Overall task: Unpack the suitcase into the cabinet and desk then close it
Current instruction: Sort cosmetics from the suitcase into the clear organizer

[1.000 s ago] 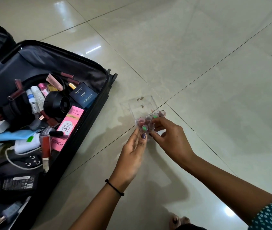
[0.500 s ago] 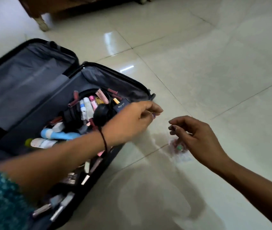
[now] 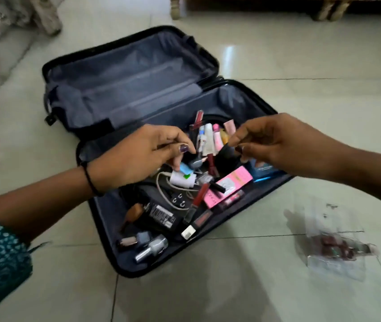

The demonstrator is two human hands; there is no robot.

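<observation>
Plastic tubes [image 3: 209, 140] crowd the open suitcase [image 3: 126, 89] mid-unpacking; your left hand [image 3: 136, 159] and right hand [image 3: 282, 145] hover half-curled above them, hold unclear, so pinch one firmly next.

The open suitcase [image 3: 126, 89] lies on the floor [image 3: 301, 112] at mid-frame, its bare half toward the upper left, its filled half toward the lower right. A small case [image 3: 333, 247] lies on the floor at lower right, apart from it.
</observation>
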